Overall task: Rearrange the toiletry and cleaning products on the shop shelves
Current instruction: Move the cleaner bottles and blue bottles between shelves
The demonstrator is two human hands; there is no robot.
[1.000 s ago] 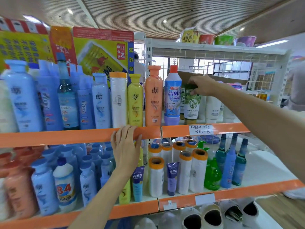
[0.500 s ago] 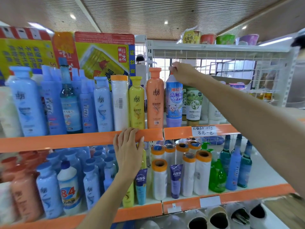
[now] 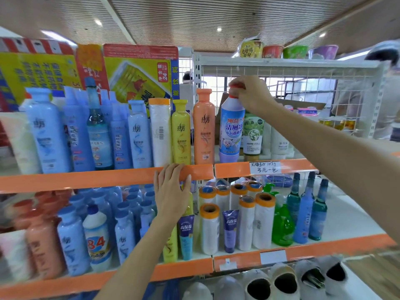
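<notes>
We see an orange-edged upper shelf [image 3: 108, 180] carrying a row of upright bottles: pale blue ones left of a tall orange shampoo bottle [image 3: 203, 128], a yellow bottle [image 3: 181, 135] just left of it, a red-capped blue cleaner bottle [image 3: 231, 128] just right.

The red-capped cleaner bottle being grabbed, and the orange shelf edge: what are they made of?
Cleaner bottle: likely opaque white plastic, glossy, with a printed blue label wrap. Shelf edge: smooth orange strip with sheen, perhaps painted metal or plastic; the look leaves it open.
</notes>
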